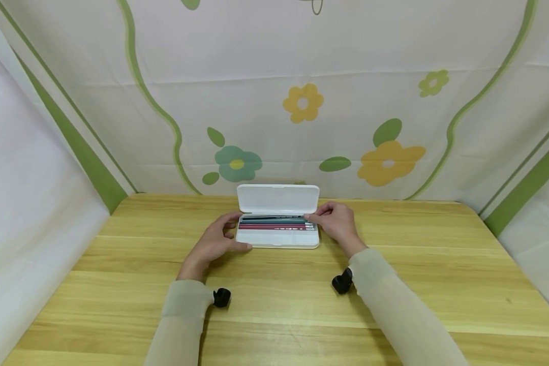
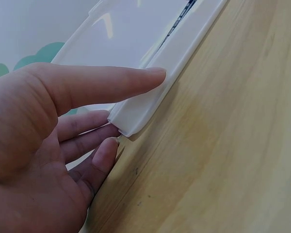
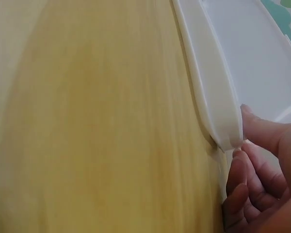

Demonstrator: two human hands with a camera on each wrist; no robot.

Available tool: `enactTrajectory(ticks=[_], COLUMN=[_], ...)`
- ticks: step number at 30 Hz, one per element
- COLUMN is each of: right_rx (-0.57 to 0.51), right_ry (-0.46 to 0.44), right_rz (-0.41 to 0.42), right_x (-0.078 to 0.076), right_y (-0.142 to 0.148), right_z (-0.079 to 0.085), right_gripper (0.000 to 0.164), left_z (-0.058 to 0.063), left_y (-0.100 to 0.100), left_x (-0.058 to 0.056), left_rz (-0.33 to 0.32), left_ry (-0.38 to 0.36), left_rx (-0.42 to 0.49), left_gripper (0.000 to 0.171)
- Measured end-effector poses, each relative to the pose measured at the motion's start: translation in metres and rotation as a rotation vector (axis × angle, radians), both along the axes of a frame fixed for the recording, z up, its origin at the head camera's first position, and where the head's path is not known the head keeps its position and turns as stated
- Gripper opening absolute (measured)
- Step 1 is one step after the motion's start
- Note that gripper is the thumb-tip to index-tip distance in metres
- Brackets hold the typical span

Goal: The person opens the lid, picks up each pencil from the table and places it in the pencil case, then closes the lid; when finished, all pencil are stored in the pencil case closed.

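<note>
A white pencil case (image 1: 276, 238) lies on the table with its lid (image 1: 278, 199) raised at the back. Inside it, dark and teal pencils (image 1: 272, 221) lie side by side with pink-red pencils (image 1: 270, 227), roughly parallel to its long side. My left hand (image 1: 215, 240) holds the left end of the case, thumb along the front wall and fingers at the end wall (image 2: 131, 116). At the opposite end my right hand (image 1: 336, 222) grips the case, its thumb over the rim near the pencil ends and its other fingers curled against the outer side (image 3: 228, 131).
The wooden table (image 1: 274, 295) extends on all sides of the case. Behind it hangs a pale curtain (image 1: 256, 61) with flower prints, and cloth also hangs at left and right. A small black camera (image 1: 221, 297) sits on the left wrist, another (image 1: 342, 281) on the right.
</note>
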State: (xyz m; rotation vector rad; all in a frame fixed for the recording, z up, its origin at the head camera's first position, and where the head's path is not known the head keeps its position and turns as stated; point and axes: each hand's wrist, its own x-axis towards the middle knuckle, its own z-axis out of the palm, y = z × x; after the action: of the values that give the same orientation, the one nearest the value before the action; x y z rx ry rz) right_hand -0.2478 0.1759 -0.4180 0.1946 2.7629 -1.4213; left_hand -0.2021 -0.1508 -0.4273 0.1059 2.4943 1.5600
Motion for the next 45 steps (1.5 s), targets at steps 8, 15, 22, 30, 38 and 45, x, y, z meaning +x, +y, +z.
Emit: enactTrajectory(ticks=[8,15,22,30,38,45], right_rx=[-0.021,-0.036,-0.044,-0.027,-0.035,-0.151], right_ry=[-0.033,-0.032,-0.039,-0.037,-0.039,-0.065], right_rz=[0.044,0.045,0.044,0.031,0.037,0.026], right_x=[-0.002,-0.002,-0.002,-0.004,-0.002,0.001], right_y=[0.008,0.009,0.009,0.007,0.008,0.014], right_z=[-0.002,-0.003,-0.002,-0.002,-0.001,-0.002], right_gripper=[0.035,0.029,0.029,0.026,0.027,0.034], left_z=[0.002,0.003,0.001,0.002,0.003,0.002], left_y=[0.0,0.0,-0.001,-0.001,0.0,-0.001], left_x=[0.001,0.004,0.002,0.003,0.003,0.002], left_rz=[0.0,-0.005,-0.009,-0.002,-0.006,-0.002], left_ry=[0.002,0.002,0.002,-0.007,-0.006,-0.008], left_rx=[0.015,0.012,0.008,0.009,0.002,0.008], left_gripper=[0.092,0.092,0.092,0.092,0.092,0.091])
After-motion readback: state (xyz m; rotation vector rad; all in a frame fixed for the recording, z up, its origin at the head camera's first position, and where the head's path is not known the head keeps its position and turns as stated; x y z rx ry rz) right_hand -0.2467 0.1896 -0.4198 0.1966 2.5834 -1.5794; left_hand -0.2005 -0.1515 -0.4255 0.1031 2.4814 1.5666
